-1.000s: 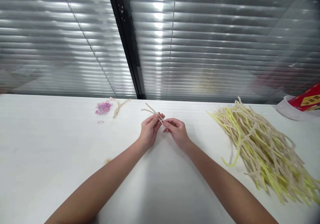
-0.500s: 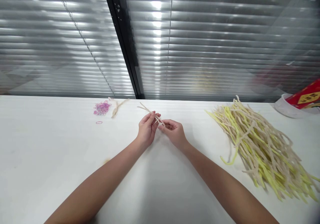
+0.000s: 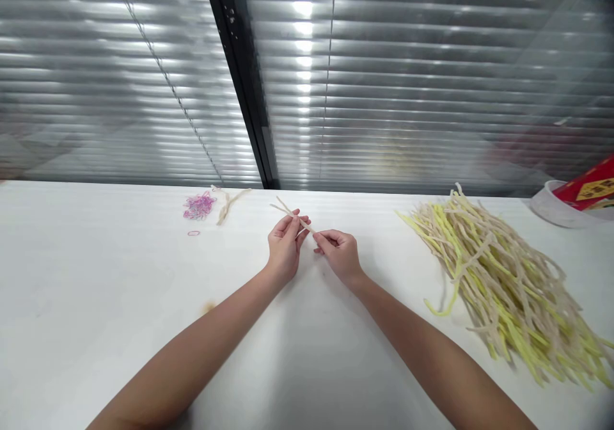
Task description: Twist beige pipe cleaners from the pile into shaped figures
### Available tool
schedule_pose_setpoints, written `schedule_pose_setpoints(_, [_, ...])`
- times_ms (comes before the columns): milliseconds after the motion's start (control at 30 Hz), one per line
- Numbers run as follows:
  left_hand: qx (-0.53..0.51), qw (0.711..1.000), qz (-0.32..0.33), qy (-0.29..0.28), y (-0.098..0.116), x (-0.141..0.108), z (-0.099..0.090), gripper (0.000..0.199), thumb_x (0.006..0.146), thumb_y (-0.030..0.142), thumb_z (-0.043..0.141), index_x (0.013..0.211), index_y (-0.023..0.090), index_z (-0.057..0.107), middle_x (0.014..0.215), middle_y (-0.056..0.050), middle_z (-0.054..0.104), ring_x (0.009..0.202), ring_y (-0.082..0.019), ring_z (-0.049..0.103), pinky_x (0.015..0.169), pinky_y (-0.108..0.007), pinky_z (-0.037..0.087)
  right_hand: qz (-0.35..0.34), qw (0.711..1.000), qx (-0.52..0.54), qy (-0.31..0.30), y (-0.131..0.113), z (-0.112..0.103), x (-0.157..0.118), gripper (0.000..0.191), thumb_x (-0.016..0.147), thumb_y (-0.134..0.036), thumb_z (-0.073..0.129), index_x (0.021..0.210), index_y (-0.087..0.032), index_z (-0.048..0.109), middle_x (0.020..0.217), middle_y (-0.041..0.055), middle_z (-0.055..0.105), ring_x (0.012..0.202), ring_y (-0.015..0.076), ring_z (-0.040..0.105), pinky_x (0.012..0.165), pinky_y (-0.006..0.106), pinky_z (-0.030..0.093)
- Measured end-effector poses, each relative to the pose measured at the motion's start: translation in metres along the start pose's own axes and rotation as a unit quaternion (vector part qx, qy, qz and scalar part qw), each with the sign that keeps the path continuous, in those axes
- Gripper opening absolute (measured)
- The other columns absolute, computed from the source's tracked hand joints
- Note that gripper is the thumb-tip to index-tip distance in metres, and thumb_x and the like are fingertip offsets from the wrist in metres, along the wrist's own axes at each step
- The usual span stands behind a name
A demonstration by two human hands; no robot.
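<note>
Between my hands runs a beige fuzzy stem point(image 3: 307, 226), like a pipe cleaner. My left hand point(image 3: 284, 241) pinches it between thumb and fingers, and two loose ends stick out to the upper left in a fork. At the lower right end, my right hand point(image 3: 339, 251) grips it with thumb and forefinger. Both hands are raised a little over the white table point(image 3: 144, 327). Whether the stem is one folded piece or two twisted together, I cannot tell.
A big pile of beige and yellow fuzzy stems point(image 3: 503, 283) lies on the right. Back left are pink and purple paper clips point(image 3: 199, 206), one loose clip point(image 3: 193, 233) and a twisted beige piece point(image 3: 225, 209). A clear tub point(image 3: 551, 206) with a red packet point(image 3: 590, 187) stands far right.
My right hand has drawn slightly away from the left. The crossed strands between the hands now lie together in one straight line.
</note>
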State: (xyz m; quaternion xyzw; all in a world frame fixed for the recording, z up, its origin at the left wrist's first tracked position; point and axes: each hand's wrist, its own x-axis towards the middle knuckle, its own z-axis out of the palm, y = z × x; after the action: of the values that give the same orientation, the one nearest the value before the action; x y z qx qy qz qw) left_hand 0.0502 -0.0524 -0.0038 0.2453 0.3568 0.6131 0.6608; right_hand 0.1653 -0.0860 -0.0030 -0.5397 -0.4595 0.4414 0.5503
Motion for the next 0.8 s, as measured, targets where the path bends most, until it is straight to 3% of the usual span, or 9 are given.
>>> schedule_pose_setpoints(100, [0.009, 1.0, 0.012, 0.0, -0.001, 0.0, 0.001, 0.027, 0.074, 0.032, 0.068, 0.093, 0.014, 0.061, 0.089, -0.006, 0.063, 0.087, -0.014, 0.06, 0.082, -0.029, 0.047, 0.014, 0.999, 0.043, 0.0, 0.001, 0.0, 0.001, 0.022, 0.072, -0.036, 0.067, 0.074, -0.014, 0.068, 0.066, 0.0016, 0.06, 0.056, 0.0119, 0.056, 0.058, 0.029, 0.056])
schedule_pose_setpoints(200, [0.008, 1.0, -0.001, -0.007, 0.0, 0.0, 0.001, 0.026, 0.072, 0.032, 0.069, 0.088, 0.013, 0.061, 0.086, -0.007, 0.064, 0.083, -0.013, 0.061, 0.081, -0.028, 0.047, 0.0, 0.995, 0.101, -0.027, 0.001, -0.002, 0.0, 0.027, 0.066, -0.03, 0.073, 0.089, -0.016, 0.068, 0.077, 0.0018, 0.063, 0.06, 0.0117, 0.057, 0.063, 0.03, 0.056])
schedule_pose_setpoints(300, [0.009, 0.999, -0.022, -0.022, 0.001, -0.001, 0.001, 0.025, 0.068, 0.031, 0.072, 0.083, 0.012, 0.062, 0.083, -0.007, 0.065, 0.079, -0.013, 0.062, 0.079, -0.028, 0.048, -0.03, 0.986, 0.148, -0.067, 0.0, -0.003, 0.0, 0.042, 0.06, -0.023, 0.077, 0.101, -0.02, 0.065, 0.096, 0.0042, 0.065, 0.08, 0.0159, 0.062, 0.077, 0.032, 0.054])
schedule_pose_setpoints(400, [0.021, 0.998, -0.041, -0.044, 0.002, -0.001, 0.0, 0.023, 0.066, 0.028, 0.074, 0.078, 0.011, 0.063, 0.075, -0.005, 0.064, 0.071, -0.012, 0.061, 0.073, -0.026, 0.048, -0.041, 0.982, 0.165, -0.086, 0.0, -0.004, 0.0, 0.034, 0.064, -0.023, 0.075, 0.097, -0.02, 0.067, 0.104, 0.0063, 0.065, 0.096, 0.0204, 0.06, 0.088, 0.036, 0.049])
schedule_pose_setpoints(567, [0.053, 0.989, -0.077, -0.117, 0.006, 0.0, -0.002, 0.015, 0.068, 0.024, 0.071, 0.068, 0.011, 0.064, 0.063, -0.004, 0.061, 0.061, -0.012, 0.058, 0.062, -0.024, 0.046, -0.03, 0.988, 0.13, -0.076, 0.002, -0.007, 0.001, 0.027, 0.067, -0.03, 0.073, 0.092, -0.02, 0.07, 0.095, 0.0052, 0.067, 0.089, 0.0206, 0.062, 0.083, 0.039, 0.051])
schedule_pose_setpoints(800, [0.054, 0.973, -0.12, -0.187, 0.01, 0.005, -0.006, 0.014, 0.068, 0.022, 0.067, 0.062, 0.011, 0.063, 0.056, -0.006, 0.059, 0.054, -0.016, 0.057, 0.062, -0.031, 0.046, -0.029, 0.976, 0.171, -0.132, 0.0, -0.006, 0.001, 0.022, 0.068, -0.026, 0.072, 0.089, -0.02, 0.07, 0.089, 0.0034, 0.067, 0.084, 0.0172, 0.062, 0.081, 0.034, 0.049])
